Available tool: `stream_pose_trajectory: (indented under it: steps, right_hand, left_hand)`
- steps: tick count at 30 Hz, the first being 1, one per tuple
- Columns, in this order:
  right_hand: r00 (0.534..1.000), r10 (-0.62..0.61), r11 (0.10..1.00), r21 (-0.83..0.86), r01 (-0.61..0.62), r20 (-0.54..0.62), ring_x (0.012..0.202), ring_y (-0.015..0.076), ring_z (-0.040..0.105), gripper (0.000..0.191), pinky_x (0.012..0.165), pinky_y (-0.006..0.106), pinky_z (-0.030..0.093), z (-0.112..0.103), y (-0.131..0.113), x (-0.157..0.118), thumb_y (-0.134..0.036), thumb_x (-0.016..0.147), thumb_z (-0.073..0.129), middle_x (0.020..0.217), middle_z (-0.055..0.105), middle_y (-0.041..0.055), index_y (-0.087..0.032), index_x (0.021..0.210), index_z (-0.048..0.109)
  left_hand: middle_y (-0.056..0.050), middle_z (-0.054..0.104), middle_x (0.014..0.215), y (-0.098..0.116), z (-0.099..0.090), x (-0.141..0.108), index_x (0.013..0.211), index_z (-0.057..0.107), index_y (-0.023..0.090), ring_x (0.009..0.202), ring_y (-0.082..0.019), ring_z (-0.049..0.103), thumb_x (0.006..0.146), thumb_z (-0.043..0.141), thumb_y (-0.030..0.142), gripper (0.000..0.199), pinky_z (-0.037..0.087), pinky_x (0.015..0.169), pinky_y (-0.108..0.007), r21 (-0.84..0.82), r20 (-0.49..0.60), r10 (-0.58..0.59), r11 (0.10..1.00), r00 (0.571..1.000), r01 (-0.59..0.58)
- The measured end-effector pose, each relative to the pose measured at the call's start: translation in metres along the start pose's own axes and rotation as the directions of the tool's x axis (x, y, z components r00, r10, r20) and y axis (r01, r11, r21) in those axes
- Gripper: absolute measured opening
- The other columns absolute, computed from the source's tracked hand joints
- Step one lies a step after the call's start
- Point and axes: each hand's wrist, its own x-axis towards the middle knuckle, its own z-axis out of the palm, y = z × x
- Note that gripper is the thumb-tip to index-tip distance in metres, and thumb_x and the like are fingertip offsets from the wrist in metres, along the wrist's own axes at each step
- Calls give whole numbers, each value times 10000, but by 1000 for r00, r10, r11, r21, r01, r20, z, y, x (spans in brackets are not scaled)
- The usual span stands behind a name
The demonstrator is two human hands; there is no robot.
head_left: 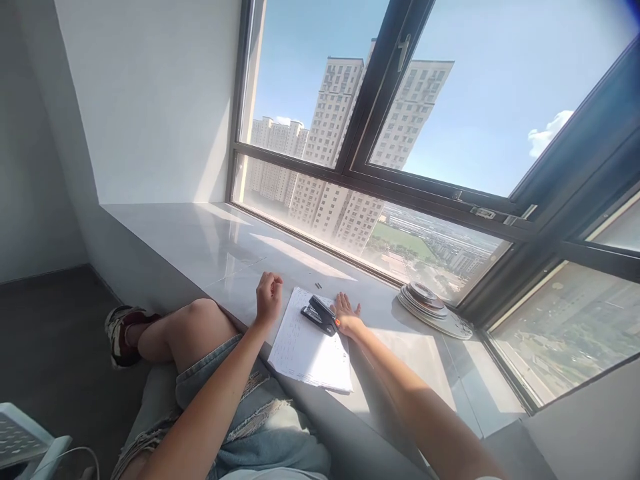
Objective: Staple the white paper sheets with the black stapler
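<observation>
A black stapler (pixel 320 316) lies on a stack of white papers (pixel 310 357) with faint writing, on the grey window sill. My right hand (pixel 347 315) rests palm down at the upper right edge of the papers, fingers spread, its thumb beside the stapler. Above the left edge of the papers my left hand (pixel 269 295) is held with its fingers curled in; whether anything is inside them is hidden. Two small dark pieces (pixel 319 285), perhaps staples, lie on the sill just beyond the papers.
Stacked round plates (pixel 425 303) stand on the sill at the right, near the window frame (pixel 425 190). My bent knee (pixel 203 320) is against the sill's front edge at the left. A white slotted object (pixel 25 437) is at the lower left.
</observation>
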Motion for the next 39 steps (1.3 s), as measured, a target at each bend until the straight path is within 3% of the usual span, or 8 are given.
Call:
stream_pose_trajectory:
  steps: [7, 12, 17, 22, 26, 29, 33, 39]
  right_hand:
    - [993, 102, 995, 29, -100, -54, 1588, 268, 70, 624, 1206, 688, 86, 1, 60, -22, -403, 1077, 151, 1706, 97, 129, -129, 1635, 208]
    - [991, 115, 991, 70, -110, -63, 1585, 283, 96, 606, 1204, 692, 97, 0, 86, -29, -386, 1074, 164, 1704, 140, 131, -154, 1627, 253]
    - [972, 107, 993, 77, -93, -211, 1565, 319, 154, 583, 1206, 678, 126, -7, 84, -47, -296, 1044, 221, 1678, 241, 166, -119, 1590, 322]
    - [876, 41, 976, 209, 68, -480, 1180, 329, 566, 423, 1033, 494, 419, -27, 76, -87, -262, 994, 308, 1267, 635, 193, -163, 1260, 622]
    - [868, 34, 835, 492, 248, -495, 902, 262, 619, 347, 834, 388, 491, -33, 66, -109, -451, 1011, 379, 971, 675, 95, -237, 977, 650]
    - [880, -38, 755, 564, 336, -474, 897, 239, 617, 366, 795, 352, 512, -26, 55, -110, -556, 938, 538, 1032, 663, 85, -232, 1069, 643]
    - [882, -119, 759, 531, 377, -456, 923, 230, 614, 448, 783, 335, 511, -15, 48, -103, -462, 838, 649, 1113, 649, 93, -202, 1202, 618]
    - [895, -97, 740, 570, 357, -436, 987, 231, 637, 429, 871, 338, 484, -18, 51, -106, -306, 821, 595, 1161, 702, 81, -186, 1232, 626]
  left_hand:
    - [-29, 567, 840, -6, 4, 1, 778, 529, 225, 731, -183, 520, 886, 440, 183, 146, 430, 666, -290, 29, 62, -36, 999, 997, 35]
    - [-21, 592, 833, -9, 10, 0, 764, 554, 220, 674, -170, 509, 864, 448, 177, 151, 420, 651, -287, 95, 273, -71, 994, 959, 46]
    - [-20, 609, 857, -4, 17, -8, 775, 597, 221, 646, -158, 522, 859, 471, 164, 162, 438, 673, -296, 185, 500, -43, 981, 865, -58]
    - [-32, 656, 892, -2, 20, -12, 811, 661, 227, 651, -162, 546, 870, 492, 155, 192, 442, 682, -305, 195, 637, -14, 970, 771, -144]
    - [-41, 683, 957, -3, 24, -14, 875, 697, 240, 720, -179, 592, 891, 500, 154, 215, 461, 713, -303, 195, 720, 2, 959, 694, -205]
    - [-60, 689, 1002, 2, 29, -19, 928, 707, 239, 872, -217, 636, 915, 478, 147, 247, 498, 809, -333, 152, 765, 59, 951, 641, -269]
    - [-102, 668, 1251, 11, 37, -37, 1146, 706, 228, 1209, -274, 584, 959, 470, 177, 306, 460, 1049, -432, 80, 816, 154, 925, 557, -372]
    - [-68, 416, 1617, 1, 41, -57, 1475, 540, 275, 1487, -305, 375, 1028, 465, 396, 469, 298, 1224, -494, 109, 884, 99, 906, 457, -408]
